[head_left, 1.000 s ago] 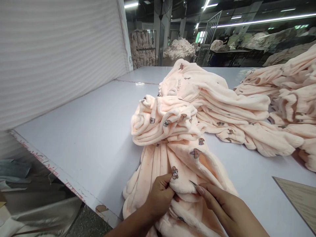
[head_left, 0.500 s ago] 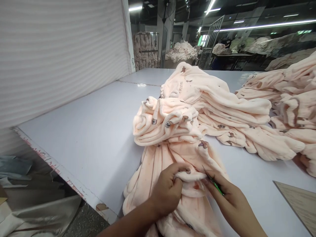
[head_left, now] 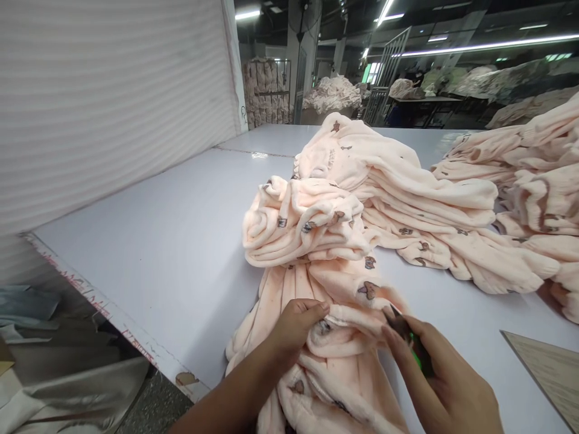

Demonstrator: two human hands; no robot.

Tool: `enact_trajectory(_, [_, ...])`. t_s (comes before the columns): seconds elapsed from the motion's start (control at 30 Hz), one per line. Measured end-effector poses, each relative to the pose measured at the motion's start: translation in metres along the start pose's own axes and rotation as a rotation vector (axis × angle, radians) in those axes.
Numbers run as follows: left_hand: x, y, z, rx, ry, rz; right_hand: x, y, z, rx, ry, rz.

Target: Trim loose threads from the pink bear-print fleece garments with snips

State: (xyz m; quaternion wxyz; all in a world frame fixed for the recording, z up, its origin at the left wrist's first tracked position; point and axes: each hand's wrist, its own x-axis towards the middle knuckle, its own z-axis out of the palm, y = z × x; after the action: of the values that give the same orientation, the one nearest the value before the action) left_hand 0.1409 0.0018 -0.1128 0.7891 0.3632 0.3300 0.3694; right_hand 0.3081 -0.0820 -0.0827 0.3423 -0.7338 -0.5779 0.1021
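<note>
A pale pink plush garment (head_left: 283,286) with small brown printed figures lies bunched in front of me. My left hand (head_left: 296,328) is closed in a pinch on a rolled edge of it. In my right hand (head_left: 438,374) is a pair of thread snips (head_left: 415,352), green and black, with dark pointed blades toward the fabric. The right fingertips are close to the same edge; whether they also touch it is unclear. Blur and the fingers hide part of the snips.
Beyond the held cloth sits a pink garment heap (head_left: 384,163), with a larger pile (head_left: 547,181) at right. A wood-patterned board (head_left: 547,367) rests on the white table (head_left: 172,241). At left hangs a whitish sheet (head_left: 113,90); grey material (head_left: 85,386) lies below the table edge.
The left hand has shifted its pinch along the edge, turning the cloth so other printed figures show. The right hand, with the snips, has moved slightly right and its fingers have opened around the tool.
</note>
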Motion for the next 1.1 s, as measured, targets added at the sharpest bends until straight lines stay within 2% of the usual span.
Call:
enact_trajectory(0.07, [0.002, 0.000, 0.000, -0.052, -0.006, -0.013, -0.010, -0.004, 0.001, -0.033, -0.051, -0.178])
enact_trajectory(0.1, [0.002, 0.000, -0.001, -0.071, -0.007, -0.018, -0.013, -0.006, 0.003, -0.069, -0.088, -0.221])
enact_trajectory(0.17, [0.003, 0.000, 0.000, -0.099, -0.011, -0.024, -0.015, -0.009, 0.010, -0.159, -0.149, -0.185])
enact_trajectory(0.27, [0.002, 0.001, 0.001, -0.118, -0.018, -0.027, -0.012, -0.012, 0.018, -0.225, -0.158, -0.120])
enact_trajectory(0.5, [-0.004, 0.001, 0.003, -0.077, -0.028, 0.006, -0.014, -0.010, 0.017, -0.126, -0.208, -0.123])
enact_trajectory(0.8, [-0.013, 0.006, 0.007, -0.023, -0.050, 0.016, -0.017, -0.017, 0.027, -0.070, -0.225, -0.087])
enact_trajectory(0.97, [-0.007, 0.007, 0.009, -0.209, -0.040, -0.007, -0.010, -0.015, 0.023, 0.103, -0.194, -0.106])
enact_trajectory(1.1, [0.003, 0.013, 0.012, -0.405, -0.085, -0.069, -0.008, -0.010, 0.025, 0.214, -0.218, -0.140])
